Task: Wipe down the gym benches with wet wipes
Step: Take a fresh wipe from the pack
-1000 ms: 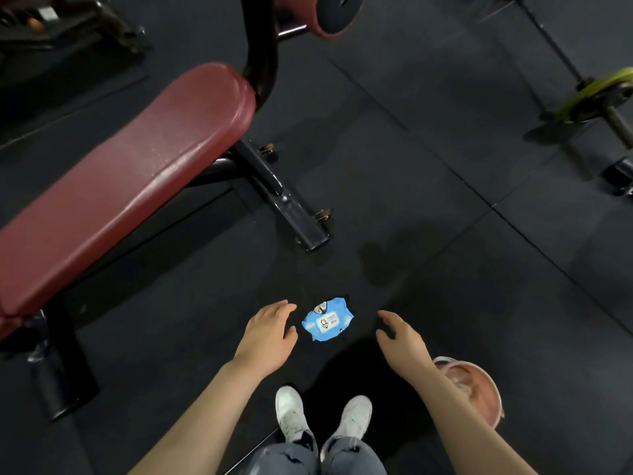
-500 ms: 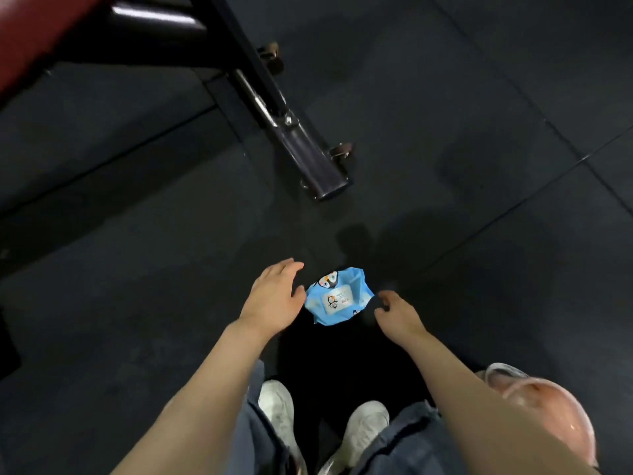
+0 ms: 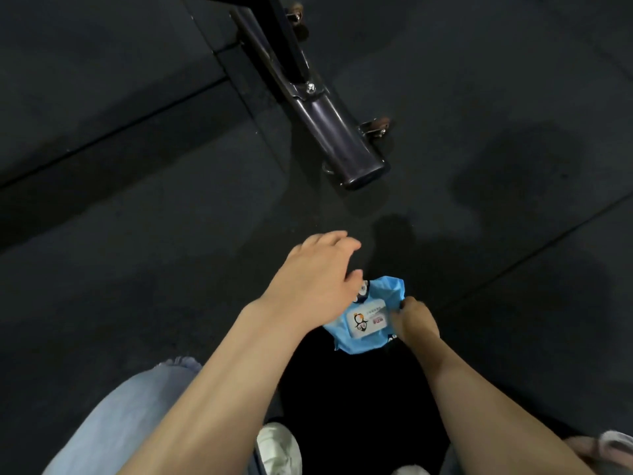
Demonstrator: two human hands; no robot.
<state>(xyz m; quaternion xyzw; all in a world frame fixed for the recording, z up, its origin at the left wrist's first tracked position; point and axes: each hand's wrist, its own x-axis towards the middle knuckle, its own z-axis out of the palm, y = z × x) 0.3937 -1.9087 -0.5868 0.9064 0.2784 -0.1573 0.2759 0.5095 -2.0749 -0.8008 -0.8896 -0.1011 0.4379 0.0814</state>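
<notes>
The blue wet wipes pack [image 3: 368, 320] lies on the dark rubber floor [image 3: 137, 234], just ahead of the person's feet and well short of the bench foot. Its top carries a white flap label [image 3: 366, 320] with a small cartoon figure, a red patch and lines of print too small and blurred to read; no brand name can be made out. The right hand [image 3: 416, 320] is at the pack's right edge, its fingers curled in against the blue wrapper and pinching it there. The left hand [image 3: 318, 279] hangs over the pack's upper left corner with its fingers straight and relaxed, gripping nothing; whether it touches the wrapper cannot be told, and it hides that corner from view. Beyond the hands, a dark metal bench foot [image 3: 339, 138] runs down from the top of the view, with a bolt on its upper plate and small brown wheels at its side. Seams between floor tiles cross the ground. At the bottom edge show light blue jeans [image 3: 120, 423], a white shoe [image 3: 279, 450] and, in the right corner, part of a pinkish object [image 3: 609, 447] that is cut off.
</notes>
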